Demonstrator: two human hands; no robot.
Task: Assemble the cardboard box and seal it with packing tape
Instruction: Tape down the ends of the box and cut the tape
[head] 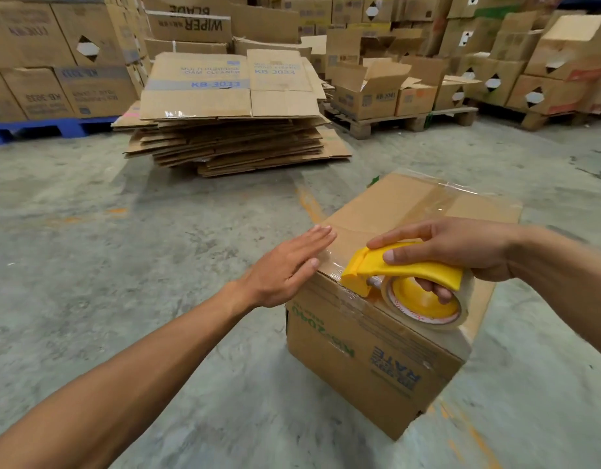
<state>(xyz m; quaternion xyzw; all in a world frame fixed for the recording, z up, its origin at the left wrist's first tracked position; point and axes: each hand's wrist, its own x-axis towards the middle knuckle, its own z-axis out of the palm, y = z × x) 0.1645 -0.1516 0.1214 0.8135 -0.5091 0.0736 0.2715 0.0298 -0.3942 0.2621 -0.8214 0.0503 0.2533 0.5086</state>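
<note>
Gripping the yellow tape dispenser, your right hand is closed round its handle, fingers through the roll, its nose at the near top edge of the cardboard box on the concrete floor. Your left hand lies flat and open, fingertips on the clear tape at that edge. Judge the box light and its walls springy: press along edges, not mid-panel. The tape looks thin and clingy. A stack of flattened cartons sits well apart, with nothing in your way.
</note>
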